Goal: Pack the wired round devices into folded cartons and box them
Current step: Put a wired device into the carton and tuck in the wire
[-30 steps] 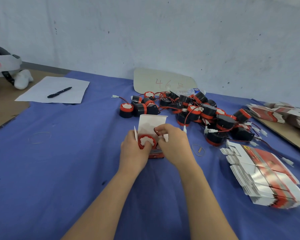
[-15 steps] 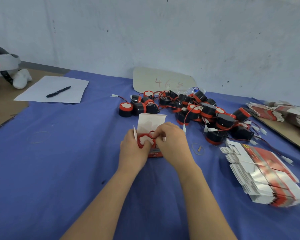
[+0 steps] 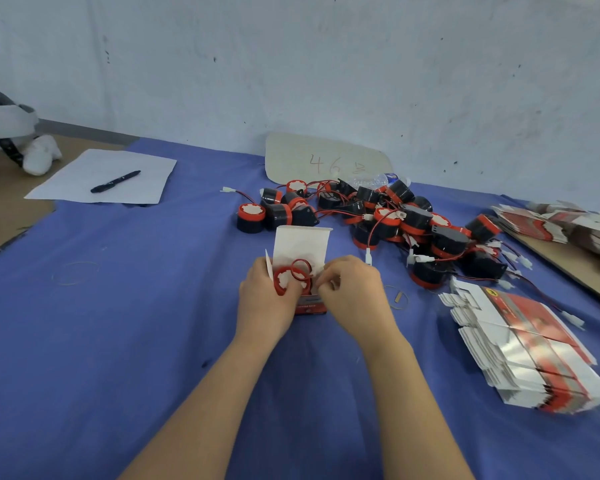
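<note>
Since a second ago, the red wire (image 3: 300,268) has been coiled into a loop over the round device (image 3: 284,281), seated in the open carton (image 3: 300,244) on the blue surface (image 3: 118,306); carton and device are gripped by the curled fingers of the left hand (image 3: 267,301); the wire is pinched at the carton's right edge by the right hand (image 3: 355,296); loose devices (image 3: 413,220) are heaped behind; flat cartons (image 3: 527,348) are stacked to the right.
</note>
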`<state>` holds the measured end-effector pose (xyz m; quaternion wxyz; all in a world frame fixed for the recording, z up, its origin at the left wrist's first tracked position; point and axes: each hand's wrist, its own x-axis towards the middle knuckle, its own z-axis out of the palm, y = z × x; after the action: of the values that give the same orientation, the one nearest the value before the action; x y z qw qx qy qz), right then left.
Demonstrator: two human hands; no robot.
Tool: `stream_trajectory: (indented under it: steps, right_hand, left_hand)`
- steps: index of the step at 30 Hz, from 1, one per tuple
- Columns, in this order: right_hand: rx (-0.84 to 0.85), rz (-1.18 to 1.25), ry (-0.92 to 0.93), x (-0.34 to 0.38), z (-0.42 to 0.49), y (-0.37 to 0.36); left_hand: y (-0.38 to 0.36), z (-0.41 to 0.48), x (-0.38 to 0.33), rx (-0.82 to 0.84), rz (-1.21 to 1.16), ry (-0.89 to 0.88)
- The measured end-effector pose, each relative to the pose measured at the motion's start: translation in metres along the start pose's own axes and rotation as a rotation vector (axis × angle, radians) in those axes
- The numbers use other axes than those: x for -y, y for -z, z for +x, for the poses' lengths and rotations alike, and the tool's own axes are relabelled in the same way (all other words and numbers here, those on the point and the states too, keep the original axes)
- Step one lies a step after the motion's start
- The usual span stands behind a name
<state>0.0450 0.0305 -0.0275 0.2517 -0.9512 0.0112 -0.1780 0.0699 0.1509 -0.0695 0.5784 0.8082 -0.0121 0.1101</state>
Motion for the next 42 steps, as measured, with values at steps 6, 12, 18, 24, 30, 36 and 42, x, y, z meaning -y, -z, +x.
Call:
stream_trajectory:
  steps: [6, 12, 18, 24, 30, 36, 42]
  right_hand:
    - [-0.089, 0.078, -0.112, 0.004, 0.001, -0.015]
    - [-0.157, -0.145, -0.141, 0.01, 0.008, -0.028]
    - [-0.167, -0.058, -0.251, 0.017, 0.012, -0.03]
    - [-0.179, 0.26, -0.297, 0.011, 0.015, -0.029]
    - [-0.173, 0.218, -0.084, -0.007, 0.012, -0.02]
    - [-0.101, 0.022, 0.01, -0.009, 0.008, -0.017]
    - [-0.073, -0.098, 0.031, -0.007, 0.005, -0.016]
  left_hand:
    - [0.0, -0.001, 0.0, -0.003, 0.024, -0.027]
    - [-0.002, -0.002, 0.0, -0.005, 0.021, -0.023]
    - [-0.002, -0.001, -0.002, -0.012, 0.021, -0.013]
    - [-0.001, -0.003, -0.002, -0.011, 0.029, -0.027]
    - [0.0, -0.003, -0.002, 0.002, 0.057, -0.022]
    - [0.0, -0.003, -0.001, 0.014, 0.052, -0.014]
    - [0.0, -0.003, -0.001, 0.012, 0.046, -0.02]
